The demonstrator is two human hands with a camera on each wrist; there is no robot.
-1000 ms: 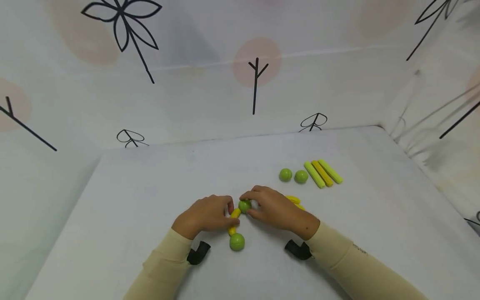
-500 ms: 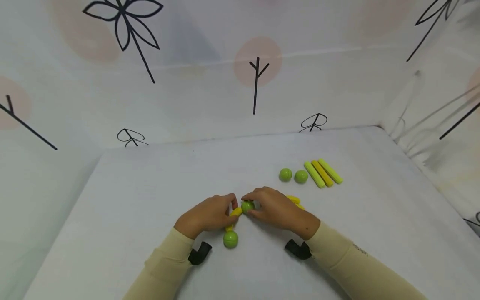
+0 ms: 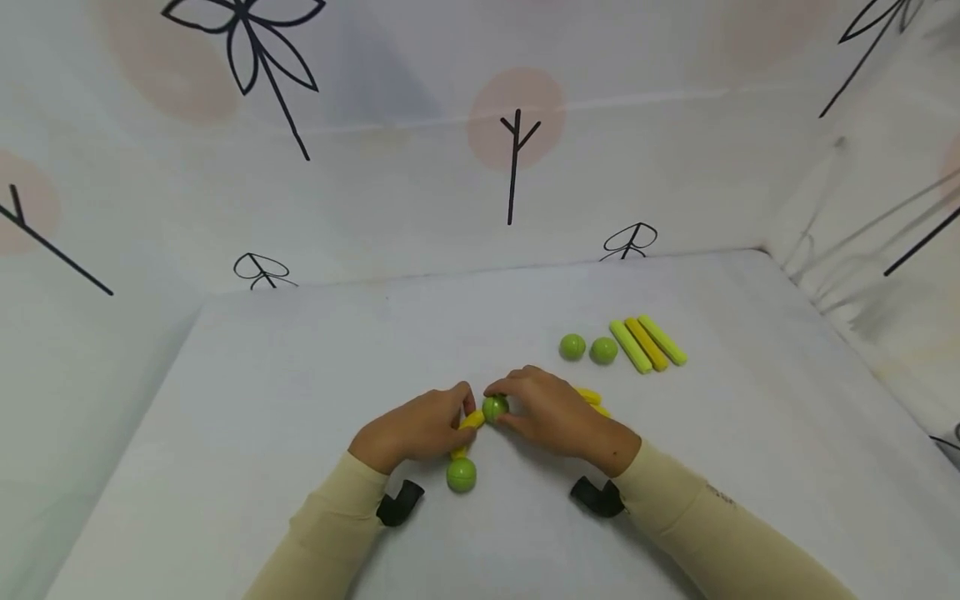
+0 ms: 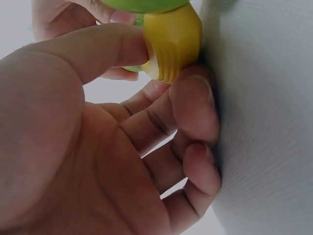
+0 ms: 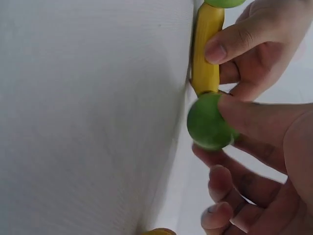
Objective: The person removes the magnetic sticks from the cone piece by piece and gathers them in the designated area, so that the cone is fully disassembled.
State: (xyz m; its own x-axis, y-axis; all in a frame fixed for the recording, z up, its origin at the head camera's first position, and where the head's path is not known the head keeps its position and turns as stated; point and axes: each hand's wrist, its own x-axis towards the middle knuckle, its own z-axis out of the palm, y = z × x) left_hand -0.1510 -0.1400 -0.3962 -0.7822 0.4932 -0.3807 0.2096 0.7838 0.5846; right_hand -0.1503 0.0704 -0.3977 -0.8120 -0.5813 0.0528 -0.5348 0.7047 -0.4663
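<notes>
A yellow rod (image 3: 472, 420) with tapered, faceted ends is pinched between the thumb and fingers of my left hand (image 3: 412, 427). At its near end sits a green ball (image 3: 461, 475); in the left wrist view this ball (image 4: 146, 4) meets the rod's end. My right hand (image 3: 562, 415) pinches a second green ball (image 3: 495, 408) by thumb and fingertips. The right wrist view has that ball (image 5: 208, 125) right at the rod's (image 5: 205, 58) far tip. Both hands work low over the white table (image 3: 360, 350).
Two more green balls, one of them here (image 3: 572, 347), lie beyond my right hand. Beside them are two yellow-green rods (image 3: 631, 347) and a straight yellow one (image 3: 647, 343). More yellow pieces (image 3: 588, 396) show partly behind the right hand.
The near ball has shifted left and slightly away from me, and the yellow rod has turned with it. The ball in my right hand has moved slightly right.
</notes>
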